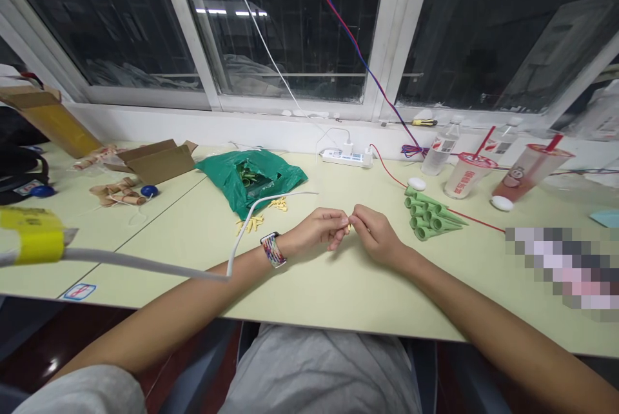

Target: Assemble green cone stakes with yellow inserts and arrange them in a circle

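Taking the point where the hands meet as the dial's centre, the left hand [320, 228] reaches in from eight o'clock and the right hand [378, 235] from four, both raised over the tabletop [309, 295]. The left hand's thumb and fingertips press together on a small yellow piece [348, 229]; the right hand is curled, thumb against forefinger, and seems to pinch the same piece from its other side. The fingers hide most of it, so its full outline cannot be told.

It looks very light and fairly stiff, perhaps plastic or wood; its smoothness cannot be judged. Breakage seems a small worry, but something this tiny could easily slip or roll out from between fingertips. A pinch near each end, with light pressure, should suit it better than a whole-hand grip.

Similar loose yellow pieces [251, 224] lie at nine o'clock, beside the green bag [283, 172] at ten. At three o'clock a cluster of green cones [430, 214] sits just beyond the right hand; they look hollow and light, best taken singly around the wide rim.
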Motion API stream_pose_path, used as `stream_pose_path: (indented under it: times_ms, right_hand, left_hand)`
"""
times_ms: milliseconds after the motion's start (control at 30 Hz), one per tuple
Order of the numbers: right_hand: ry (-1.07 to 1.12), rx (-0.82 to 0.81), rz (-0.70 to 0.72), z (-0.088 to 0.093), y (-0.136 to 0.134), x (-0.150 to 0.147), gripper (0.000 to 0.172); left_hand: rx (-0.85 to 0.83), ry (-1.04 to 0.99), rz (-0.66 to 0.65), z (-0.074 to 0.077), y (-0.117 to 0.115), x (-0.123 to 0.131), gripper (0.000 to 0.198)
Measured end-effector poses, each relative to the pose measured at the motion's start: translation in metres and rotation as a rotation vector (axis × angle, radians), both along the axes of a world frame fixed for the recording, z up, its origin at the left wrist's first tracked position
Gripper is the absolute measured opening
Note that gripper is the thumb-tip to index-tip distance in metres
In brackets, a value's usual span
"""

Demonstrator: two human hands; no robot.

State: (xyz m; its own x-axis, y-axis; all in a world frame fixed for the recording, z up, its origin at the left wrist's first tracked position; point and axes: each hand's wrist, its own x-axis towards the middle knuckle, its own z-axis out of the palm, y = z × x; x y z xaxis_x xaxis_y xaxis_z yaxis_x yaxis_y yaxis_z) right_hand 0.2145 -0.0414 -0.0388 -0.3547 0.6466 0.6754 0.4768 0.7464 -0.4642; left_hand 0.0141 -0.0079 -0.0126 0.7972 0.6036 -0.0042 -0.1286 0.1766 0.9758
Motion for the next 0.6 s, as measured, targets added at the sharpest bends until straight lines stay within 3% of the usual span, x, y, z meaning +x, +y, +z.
stream_pose_path:
  times_ms: [233, 367, 467, 600]
  right_hand:
    - [-0.239, 0.349, 0.008, 0.01, 0.001, 0.006, 0.023]
    - [-0.314, 0.518, 0.003, 0.014, 0.004, 0.007, 0.017]
    - [-0.328, 0.502, -0.013, 0.012, 0.006, 0.008, 0.012]
    - [-0.239, 0.306, -0.02, 0.004, 0.007, 0.009, 0.013]
  left_hand:
    - [-0.278, -0.027, -0.144, 0.005, -0.001, -0.003, 0.019]
    - [-0.413, 0.008, -0.226, 0.009, 0.0, -0.004, 0.03]
    - [-0.248, 0.022, -0.136, 0.007, -0.001, -0.001, 0.036]
    - [0.137, 0.086, 0.055, 0.001, -0.003, 0.001, 0.045]
